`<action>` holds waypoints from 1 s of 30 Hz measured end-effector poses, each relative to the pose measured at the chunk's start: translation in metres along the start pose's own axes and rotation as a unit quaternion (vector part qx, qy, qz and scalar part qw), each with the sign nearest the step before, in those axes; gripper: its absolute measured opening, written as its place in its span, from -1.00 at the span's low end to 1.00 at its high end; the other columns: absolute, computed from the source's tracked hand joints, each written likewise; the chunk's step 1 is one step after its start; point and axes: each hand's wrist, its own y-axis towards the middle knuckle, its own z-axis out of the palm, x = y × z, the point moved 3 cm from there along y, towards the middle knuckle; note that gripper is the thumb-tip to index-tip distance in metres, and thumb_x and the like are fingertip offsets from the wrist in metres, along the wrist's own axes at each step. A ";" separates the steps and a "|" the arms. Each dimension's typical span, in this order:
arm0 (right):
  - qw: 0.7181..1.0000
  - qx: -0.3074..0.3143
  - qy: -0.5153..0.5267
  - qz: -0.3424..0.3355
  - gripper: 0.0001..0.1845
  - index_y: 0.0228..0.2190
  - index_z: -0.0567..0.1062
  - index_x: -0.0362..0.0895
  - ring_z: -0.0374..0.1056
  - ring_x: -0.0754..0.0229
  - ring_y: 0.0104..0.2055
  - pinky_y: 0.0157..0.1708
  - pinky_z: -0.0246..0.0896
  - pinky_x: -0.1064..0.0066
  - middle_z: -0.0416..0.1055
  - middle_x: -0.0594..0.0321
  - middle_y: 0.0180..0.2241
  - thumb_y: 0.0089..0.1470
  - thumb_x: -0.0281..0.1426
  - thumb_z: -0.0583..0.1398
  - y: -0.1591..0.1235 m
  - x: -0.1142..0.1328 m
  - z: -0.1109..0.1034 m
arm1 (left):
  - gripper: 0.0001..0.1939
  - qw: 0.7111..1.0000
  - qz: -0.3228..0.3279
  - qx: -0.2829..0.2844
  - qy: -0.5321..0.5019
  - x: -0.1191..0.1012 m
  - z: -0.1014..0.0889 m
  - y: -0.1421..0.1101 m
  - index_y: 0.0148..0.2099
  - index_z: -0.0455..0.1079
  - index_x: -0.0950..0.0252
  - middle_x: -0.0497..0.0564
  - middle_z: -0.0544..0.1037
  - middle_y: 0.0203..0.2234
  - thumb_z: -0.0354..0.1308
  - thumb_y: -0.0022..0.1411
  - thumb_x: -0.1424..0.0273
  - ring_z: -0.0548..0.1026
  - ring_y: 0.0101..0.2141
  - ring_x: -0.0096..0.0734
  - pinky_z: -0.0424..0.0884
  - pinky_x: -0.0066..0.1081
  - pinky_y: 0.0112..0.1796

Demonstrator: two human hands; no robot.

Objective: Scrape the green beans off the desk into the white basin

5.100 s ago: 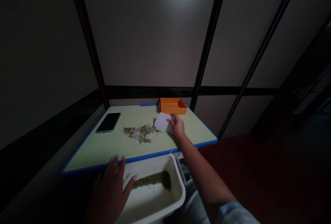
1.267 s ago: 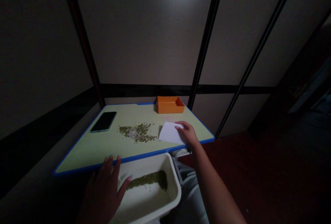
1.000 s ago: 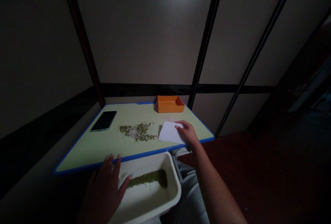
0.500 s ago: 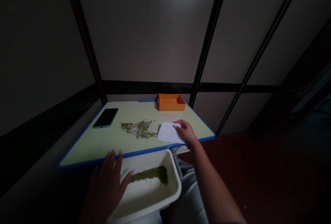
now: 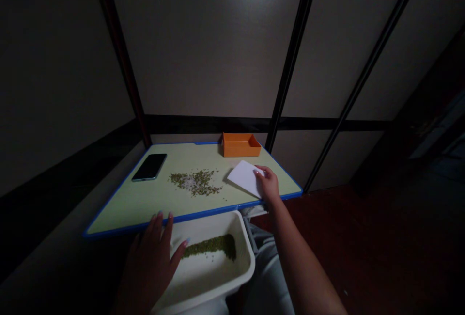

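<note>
Pinched in my right hand is a white card, tilted above the right part of the pale green tabletop. To its left, small green grains lie scattered, with a whitish patch among them. My left hand, fingers spread, rests at the left side of a white plastic tub and the table's front edge. Inside the tub, more green grains form a band along the far side. The palm's underside is hidden, and I cannot tell how firmly it touches the tub.
A dark-screened phone lies at the table's left. At the back right stands an orange open box. A blue rim edges the table, and a panelled wall rises behind it.
My right hand has lifted the card slightly and turned it, moving a little right, away from the scattered grains. My left hand looks unmoved.
</note>
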 end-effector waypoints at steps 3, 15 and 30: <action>1.000 -0.019 0.003 0.001 -0.56 -0.27 0.53 -0.18 0.34 0.15 -0.36 -0.37 0.23 0.35 0.53 0.12 -0.30 -0.16 -0.13 0.25 -0.001 -0.001 -0.002 | -0.36 1.000 0.005 -0.009 -0.003 -0.001 0.000 0.000 0.12 0.40 0.54 0.40 0.35 0.14 -0.28 0.32 0.20 0.34 0.14 0.11 0.34 -0.01 -0.05; 0.997 -0.041 -0.068 -0.024 -0.62 -0.28 0.55 -0.14 0.29 0.13 -0.37 -0.33 0.17 0.33 0.51 0.16 -0.34 -0.12 -0.17 0.23 -0.007 0.004 -0.005 | -0.37 1.000 0.014 -0.007 0.017 -0.001 -0.004 0.001 0.14 0.39 0.53 0.39 0.37 0.13 -0.26 0.31 0.21 0.36 0.12 0.10 0.38 -0.04 -0.08; 1.000 0.008 -0.015 -0.019 -0.59 -0.27 0.55 -0.18 0.39 0.09 -0.26 -0.25 0.25 0.31 0.55 0.09 -0.24 -0.15 -0.19 0.25 -0.002 0.005 0.001 | -0.34 0.999 0.016 -0.034 0.009 0.000 0.002 0.001 0.09 0.43 0.54 0.41 0.40 0.09 -0.27 0.29 0.18 0.38 0.11 0.10 0.39 -0.04 -0.10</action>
